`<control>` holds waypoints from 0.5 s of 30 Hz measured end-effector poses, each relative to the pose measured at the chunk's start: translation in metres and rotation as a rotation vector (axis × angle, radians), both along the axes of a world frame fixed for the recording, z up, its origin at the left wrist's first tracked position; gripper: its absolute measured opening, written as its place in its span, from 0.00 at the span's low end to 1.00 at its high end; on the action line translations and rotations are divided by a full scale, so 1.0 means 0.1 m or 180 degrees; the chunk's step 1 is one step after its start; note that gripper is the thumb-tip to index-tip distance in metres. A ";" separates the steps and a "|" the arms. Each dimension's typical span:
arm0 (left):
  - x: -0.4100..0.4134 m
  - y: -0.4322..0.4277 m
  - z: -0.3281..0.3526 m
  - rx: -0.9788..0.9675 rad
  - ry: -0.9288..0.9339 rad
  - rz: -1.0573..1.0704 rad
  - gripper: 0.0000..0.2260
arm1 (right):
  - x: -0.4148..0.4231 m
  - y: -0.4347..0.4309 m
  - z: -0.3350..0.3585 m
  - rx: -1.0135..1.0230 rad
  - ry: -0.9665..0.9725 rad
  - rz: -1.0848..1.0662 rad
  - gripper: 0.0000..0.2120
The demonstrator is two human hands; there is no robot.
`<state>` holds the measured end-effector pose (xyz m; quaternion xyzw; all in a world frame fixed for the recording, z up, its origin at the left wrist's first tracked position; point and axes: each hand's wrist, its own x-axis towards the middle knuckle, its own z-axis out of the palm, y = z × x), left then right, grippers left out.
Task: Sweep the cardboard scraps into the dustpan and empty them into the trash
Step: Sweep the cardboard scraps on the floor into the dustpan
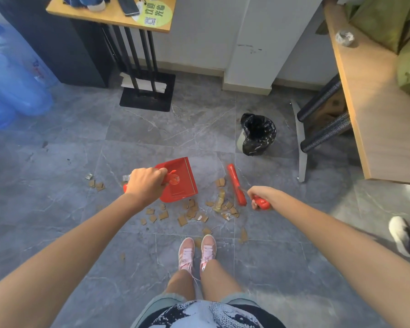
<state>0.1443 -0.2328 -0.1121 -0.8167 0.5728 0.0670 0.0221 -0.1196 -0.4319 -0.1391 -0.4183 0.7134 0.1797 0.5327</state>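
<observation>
Person's standing on the grey tile floor (pixel 64 143) with the red dustpan (pixel 184 178) in the left hand (pixel 145 185), fingers (pixel 160 175) curled tight round its handle. The right hand (pixel 258 197) is wrapped round the handle of the red brush (pixel 236 183), which sits just right of the pan. Can't tell if either one is actually touching the floor. The cardboard scraps (pixel 192 213) are mostly in a loose pile between the pan's near edge and the 2 pink sneakers (pixel 197 252), with a few strays off to the left by the handle. The trash bin (pixel 258 134), black bag in it, is further back on the right, near the counter (pixel 376 129).
</observation>
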 end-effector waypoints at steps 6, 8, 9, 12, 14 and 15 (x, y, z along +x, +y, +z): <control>-0.06 0.15 -0.27 -0.0045 0.0108 0.0062 0.11 | -0.01 0.19 -0.37 -0.0140 0.0371 0.0539 0.05; -0.08 0.23 -0.36 -0.0054 0.0104 0.0102 0.12 | -0.04 0.31 -0.48 -0.0209 0.0347 0.0656 0.03; -0.09 0.28 -0.40 -0.0062 0.0090 0.0116 0.12 | -0.06 0.38 -0.54 -0.0221 0.0327 0.0671 0.06; -0.16 0.38 -0.48 -0.0166 0.0072 0.0102 0.13 | -0.10 0.53 -0.73 -0.0176 0.0316 0.0718 0.12; -0.21 0.41 -0.48 -0.0188 0.0066 0.0076 0.14 | -0.11 0.61 -0.80 -0.0157 0.0322 0.0698 0.13; -0.24 0.43 -0.48 -0.0167 0.0073 0.0072 0.13 | -0.09 0.64 -0.79 -0.0104 0.0288 0.0691 0.12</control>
